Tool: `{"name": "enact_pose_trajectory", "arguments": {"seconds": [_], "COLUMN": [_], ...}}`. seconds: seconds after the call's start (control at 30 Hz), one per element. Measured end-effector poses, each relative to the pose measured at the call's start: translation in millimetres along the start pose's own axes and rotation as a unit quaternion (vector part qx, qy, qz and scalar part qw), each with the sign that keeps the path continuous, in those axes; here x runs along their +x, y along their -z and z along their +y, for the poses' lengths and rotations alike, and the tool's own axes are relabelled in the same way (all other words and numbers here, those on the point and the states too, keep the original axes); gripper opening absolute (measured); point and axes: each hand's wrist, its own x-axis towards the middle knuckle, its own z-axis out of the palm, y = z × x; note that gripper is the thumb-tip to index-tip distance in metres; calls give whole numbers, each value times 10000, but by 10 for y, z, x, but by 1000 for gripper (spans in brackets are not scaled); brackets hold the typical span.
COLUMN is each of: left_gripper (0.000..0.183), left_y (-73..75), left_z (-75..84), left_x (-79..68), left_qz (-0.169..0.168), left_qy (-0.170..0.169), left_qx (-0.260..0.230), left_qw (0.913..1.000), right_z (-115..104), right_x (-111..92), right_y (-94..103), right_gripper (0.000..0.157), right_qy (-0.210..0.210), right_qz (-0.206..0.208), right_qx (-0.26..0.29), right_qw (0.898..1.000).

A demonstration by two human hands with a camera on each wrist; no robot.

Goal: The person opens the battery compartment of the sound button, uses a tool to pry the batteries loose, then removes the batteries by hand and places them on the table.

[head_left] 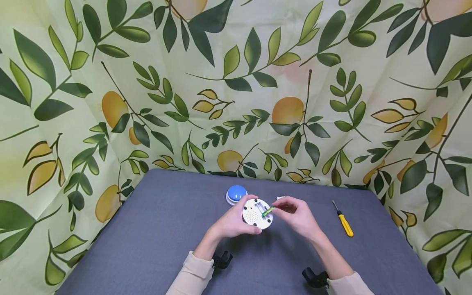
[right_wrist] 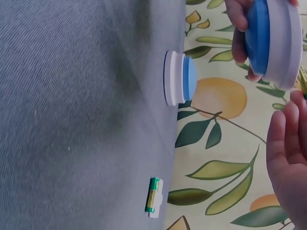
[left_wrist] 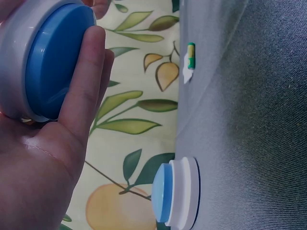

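My left hand (head_left: 231, 221) grips the round button (head_left: 252, 217) above the counter (head_left: 166, 237), its fingers spread around the rim and behind the blue dome; I take it that this grip turns the white underside up and leaves the battery slot (head_left: 259, 205) in reach. My right hand (head_left: 298, 216) pinches a small green battery (head_left: 268, 211) nearly closed between thumb and finger, by its outer end, probably to keep my fingertips out of the slot; the other end is at the slot, though I cannot tell how far in it sits. A second button (head_left: 237, 193) stands dome up just beyond. Another battery (left_wrist: 191, 55) lies by a small white piece (left_wrist: 186, 72); the yellow screwdriver (head_left: 345, 224) rests off to the right, seemingly parked out of the way.
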Motion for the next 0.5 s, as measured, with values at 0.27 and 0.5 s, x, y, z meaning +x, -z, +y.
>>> {"name": "enact_pose_trajectory", "arguments": {"seconds": [0.27, 0.5], "left_gripper": [86, 86], "left_y": [13, 17], "left_z": [15, 29], "left_x": [-8, -11], "left_qz": [43, 89], "left_qy": [21, 21], "left_qx": [81, 111], "left_qw": [10000, 9999], "right_z": [52, 132], "right_x": [-25, -57], "right_y": [94, 164], "right_gripper": [18, 15], "right_qy": [-297, -444], "right_qz": [-358, -282], "right_qx": [42, 26], "right_qw": [9989, 9986]}}
